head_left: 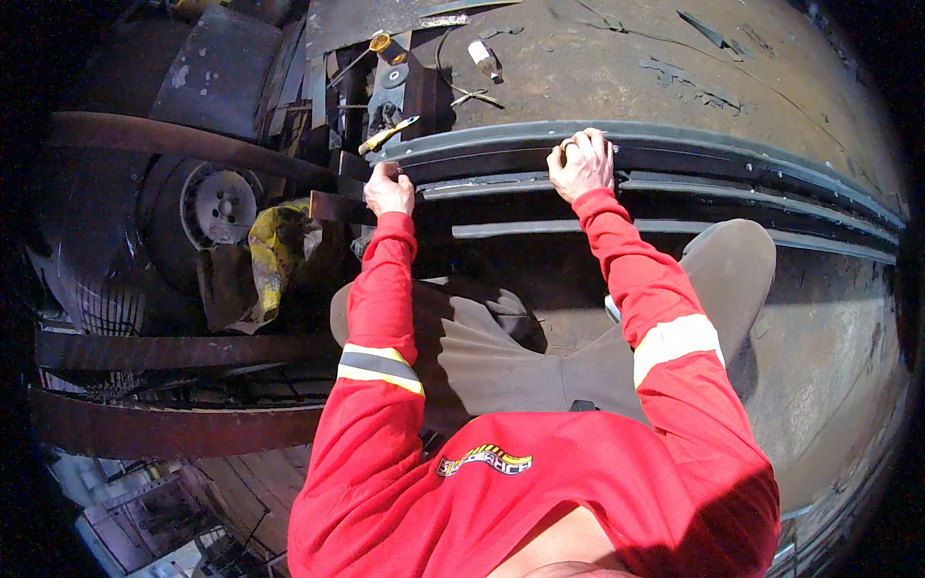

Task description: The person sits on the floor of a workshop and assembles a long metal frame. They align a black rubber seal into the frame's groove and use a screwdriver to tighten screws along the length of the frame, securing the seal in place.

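Observation:
A stack of long, curved grey steel strips [732,169] lies across a dirty concrete floor in front of me. My left hand [388,189] grips the left end of the stack, fingers closed over the strip ends. My right hand [581,164] rests on top of the strips farther right, fingers curled over the upper strip's edge. Both arms wear red sleeves with reflective bands. My knees in grey trousers fold beneath the arms.
A yellow-handled tool [387,136] lies just beyond the strip ends. A small white bottle [484,59] and a screwdriver [371,48] lie on the floor behind. A wheel hub [223,205], yellow rag [275,246] and rusty beams [173,349] crowd the left.

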Demonstrator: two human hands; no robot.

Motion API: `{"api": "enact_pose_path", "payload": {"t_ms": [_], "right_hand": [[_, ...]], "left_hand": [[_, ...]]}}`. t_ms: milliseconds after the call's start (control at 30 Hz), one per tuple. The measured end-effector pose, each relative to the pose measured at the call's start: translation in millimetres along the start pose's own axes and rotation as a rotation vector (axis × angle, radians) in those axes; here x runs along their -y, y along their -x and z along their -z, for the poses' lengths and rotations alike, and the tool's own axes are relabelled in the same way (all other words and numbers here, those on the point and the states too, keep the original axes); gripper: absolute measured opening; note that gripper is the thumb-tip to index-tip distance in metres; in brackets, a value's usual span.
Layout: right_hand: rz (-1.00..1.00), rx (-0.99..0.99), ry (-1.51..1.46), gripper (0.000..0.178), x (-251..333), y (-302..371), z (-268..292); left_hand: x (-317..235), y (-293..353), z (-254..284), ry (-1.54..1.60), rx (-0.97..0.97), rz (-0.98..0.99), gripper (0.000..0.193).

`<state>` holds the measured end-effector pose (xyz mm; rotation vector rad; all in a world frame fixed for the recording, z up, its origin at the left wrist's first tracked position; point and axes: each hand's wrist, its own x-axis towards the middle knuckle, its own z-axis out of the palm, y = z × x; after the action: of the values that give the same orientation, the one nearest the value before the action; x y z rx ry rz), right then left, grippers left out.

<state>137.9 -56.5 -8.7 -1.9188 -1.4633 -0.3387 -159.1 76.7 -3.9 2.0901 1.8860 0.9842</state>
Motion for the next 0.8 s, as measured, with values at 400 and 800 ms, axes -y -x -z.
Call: {"api": "enact_pose_path", "payload": {"t_ms": [400,800], "right_hand": [[-0.01,0.018,0.009,0.019,-3,0,1],[0.004,0.03,0.051,0.022,7,-2,4]], "left_hand": [[-7,-3,3,-0.313,0.144,0.148,0.027],[-17,8,2,-0.38,0.121,0.102,0.036]]}}
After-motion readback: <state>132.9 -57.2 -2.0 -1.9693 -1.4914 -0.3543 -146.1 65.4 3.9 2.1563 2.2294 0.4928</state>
